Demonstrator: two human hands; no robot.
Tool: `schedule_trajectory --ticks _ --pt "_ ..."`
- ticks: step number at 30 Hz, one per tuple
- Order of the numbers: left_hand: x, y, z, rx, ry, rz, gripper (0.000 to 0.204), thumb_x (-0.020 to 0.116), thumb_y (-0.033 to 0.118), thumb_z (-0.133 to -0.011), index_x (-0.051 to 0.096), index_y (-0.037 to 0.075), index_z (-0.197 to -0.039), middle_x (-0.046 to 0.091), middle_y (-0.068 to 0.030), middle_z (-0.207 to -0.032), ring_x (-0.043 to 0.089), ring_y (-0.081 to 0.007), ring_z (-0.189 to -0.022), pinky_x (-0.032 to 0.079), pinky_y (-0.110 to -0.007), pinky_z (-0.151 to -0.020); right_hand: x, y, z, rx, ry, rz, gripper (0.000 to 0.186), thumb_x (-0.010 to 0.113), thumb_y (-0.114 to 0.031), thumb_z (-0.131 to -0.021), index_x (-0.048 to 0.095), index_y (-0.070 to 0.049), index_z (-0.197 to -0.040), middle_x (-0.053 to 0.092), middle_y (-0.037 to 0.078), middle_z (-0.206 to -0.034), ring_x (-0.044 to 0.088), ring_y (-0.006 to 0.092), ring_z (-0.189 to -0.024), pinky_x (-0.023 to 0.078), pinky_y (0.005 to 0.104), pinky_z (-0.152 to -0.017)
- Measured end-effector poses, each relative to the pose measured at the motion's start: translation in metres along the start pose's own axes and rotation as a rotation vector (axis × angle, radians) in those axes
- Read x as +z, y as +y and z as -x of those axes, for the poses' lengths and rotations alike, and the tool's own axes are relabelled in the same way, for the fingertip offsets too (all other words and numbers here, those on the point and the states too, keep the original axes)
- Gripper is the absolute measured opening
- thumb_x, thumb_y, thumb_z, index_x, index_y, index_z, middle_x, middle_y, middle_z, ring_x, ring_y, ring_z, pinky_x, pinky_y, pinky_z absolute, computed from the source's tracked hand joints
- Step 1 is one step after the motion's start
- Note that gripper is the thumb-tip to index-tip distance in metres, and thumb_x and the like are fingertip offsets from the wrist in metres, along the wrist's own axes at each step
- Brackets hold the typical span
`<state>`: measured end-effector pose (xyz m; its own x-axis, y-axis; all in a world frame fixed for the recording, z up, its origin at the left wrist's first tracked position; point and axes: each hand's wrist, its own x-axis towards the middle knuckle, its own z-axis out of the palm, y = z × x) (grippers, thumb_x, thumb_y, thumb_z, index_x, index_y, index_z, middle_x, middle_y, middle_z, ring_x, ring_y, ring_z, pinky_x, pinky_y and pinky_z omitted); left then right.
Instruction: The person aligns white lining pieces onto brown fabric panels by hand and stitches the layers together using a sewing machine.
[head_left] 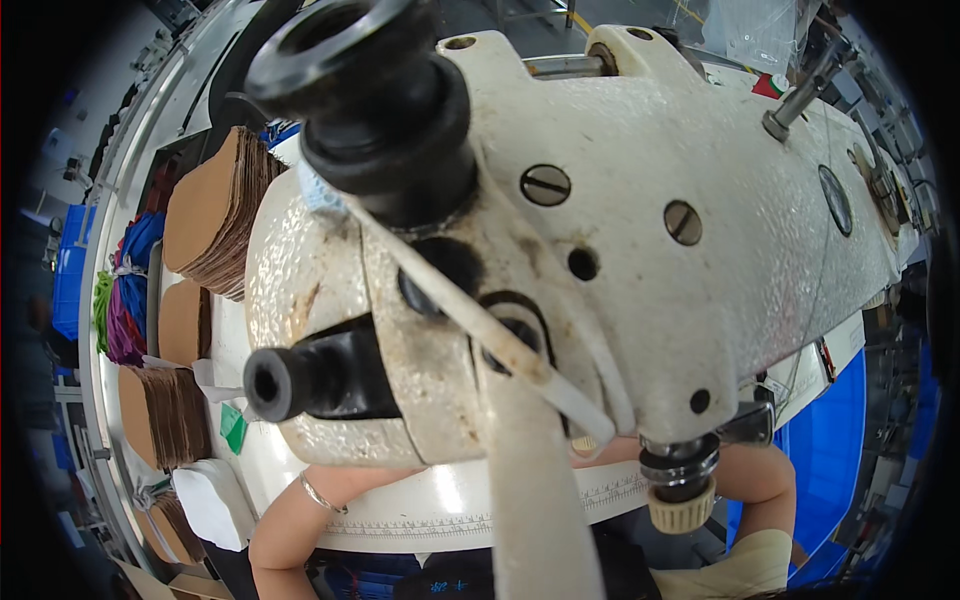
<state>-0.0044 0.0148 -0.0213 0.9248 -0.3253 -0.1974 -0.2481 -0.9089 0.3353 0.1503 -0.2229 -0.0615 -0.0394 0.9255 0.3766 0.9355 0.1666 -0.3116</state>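
A white industrial sewing machine head (700, 280) fills the middle of the head view, with black cylindrical fittings (370, 150), screws and a knurled knob (680, 510). A white cord (460, 310) crosses its face. My left forearm (280, 530), with a silver bracelet (315, 492), bends inward behind the machine. My right forearm (765, 480) comes in behind it at the right. Both hands are hidden by the machine, so what they hold or touch cannot be seen. The white worktable (390, 530) carries a printed measuring scale along its near edge.
Several stacks of brown cut pieces (215, 210) line the left side, with coloured bundles (135, 265), white pieces (210, 500) and a small green piece (232, 427). A blue bin (825, 440) sits at right, other blue bins (68, 270) at far left.
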Motion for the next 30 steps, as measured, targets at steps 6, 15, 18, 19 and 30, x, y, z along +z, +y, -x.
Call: schedule_trajectory --ticks 6,15,18,19,30 --pt "-0.006 -0.005 -0.012 0.133 0.074 -0.595 0.038 0.065 0.009 -0.075 0.067 0.008 -0.113 0.063 -0.0190 -0.115 0.057 -0.0347 -0.112 0.043 -0.044 -0.100 0.002 0.006 -0.005 0.077 0.032 0.025 0.012 0.057 -0.012 -0.078 0.067 -0.007 -0.083 0.062 0.005 -0.069 0.061 0.0186 -0.055 0.050 0.0361 -0.046" --pt "-0.008 -0.016 -0.015 0.069 0.415 0.358 0.032 0.065 0.006 -0.076 0.067 0.005 -0.107 0.064 -0.0198 -0.111 0.057 -0.0376 -0.111 0.043 -0.044 -0.098 0.039 0.010 -0.013 0.032 0.414 0.218 0.010 0.058 -0.015 -0.067 0.060 -0.005 -0.069 0.061 0.015 -0.080 0.063 0.0310 -0.066 0.046 0.0450 -0.050" --pt "-0.002 -0.023 -0.017 0.068 0.415 0.454 0.029 0.067 0.006 -0.076 0.067 0.005 -0.105 0.065 -0.0199 -0.108 0.058 -0.0375 -0.107 0.045 -0.044 -0.094 0.044 0.013 -0.010 0.021 0.388 0.328 0.011 0.059 -0.016 -0.067 0.060 -0.005 -0.070 0.060 0.014 -0.078 0.061 0.0305 -0.064 0.045 0.0444 -0.049" --pt "0.001 -0.025 -0.016 0.054 0.425 0.464 0.029 0.067 0.006 -0.076 0.067 0.004 -0.105 0.065 -0.0197 -0.107 0.059 -0.0368 -0.106 0.046 -0.044 -0.093 0.047 0.015 -0.010 0.025 0.414 0.299 0.011 0.058 -0.016 -0.068 0.060 -0.005 -0.070 0.059 0.014 -0.077 0.060 0.0303 -0.062 0.045 0.0442 -0.049" --pt "0.019 -0.022 -0.026 -0.134 0.545 0.529 0.027 0.063 0.006 -0.082 0.065 0.001 -0.108 0.067 -0.0173 -0.103 0.063 -0.0293 -0.097 0.050 -0.038 -0.085 0.021 0.005 -0.011 0.139 0.265 0.245 0.012 0.060 -0.015 -0.067 0.063 -0.006 -0.076 0.060 0.008 -0.071 0.059 0.0224 -0.058 0.046 0.0397 -0.047"
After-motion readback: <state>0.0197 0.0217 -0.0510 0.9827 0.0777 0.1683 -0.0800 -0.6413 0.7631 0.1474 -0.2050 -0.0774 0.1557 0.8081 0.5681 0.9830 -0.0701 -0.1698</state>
